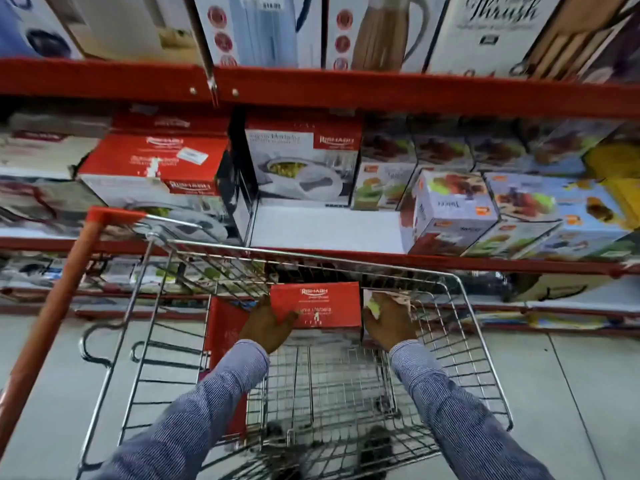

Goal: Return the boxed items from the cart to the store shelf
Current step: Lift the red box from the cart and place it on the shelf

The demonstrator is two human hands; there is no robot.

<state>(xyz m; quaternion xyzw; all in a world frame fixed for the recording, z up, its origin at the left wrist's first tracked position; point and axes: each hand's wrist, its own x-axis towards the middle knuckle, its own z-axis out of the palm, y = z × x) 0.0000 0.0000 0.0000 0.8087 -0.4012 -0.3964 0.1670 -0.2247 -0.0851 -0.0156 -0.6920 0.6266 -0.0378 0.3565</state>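
A red box (322, 303) with white lettering stands at the far end of the wire cart (485, 362). My left hand (266, 323) presses against its left side and my right hand (388, 323) against its right side, so both hands hold it. Another red box (225, 323) stands upright in the cart just left of it. Behind my right hand a pale box (384, 297) shows only partly. On the middle shelf (325, 230) straight ahead there is a bare white gap in front of a matching red and white box (301, 161).
A red and white box (156, 168) sits on the shelf at left, and several pale blue boxes (453, 209) fill the right. The upper shelf's red beam (346, 88) carries tall boxes. The cart's orange handle (59, 306) runs down the left. Grey floor surrounds the cart.
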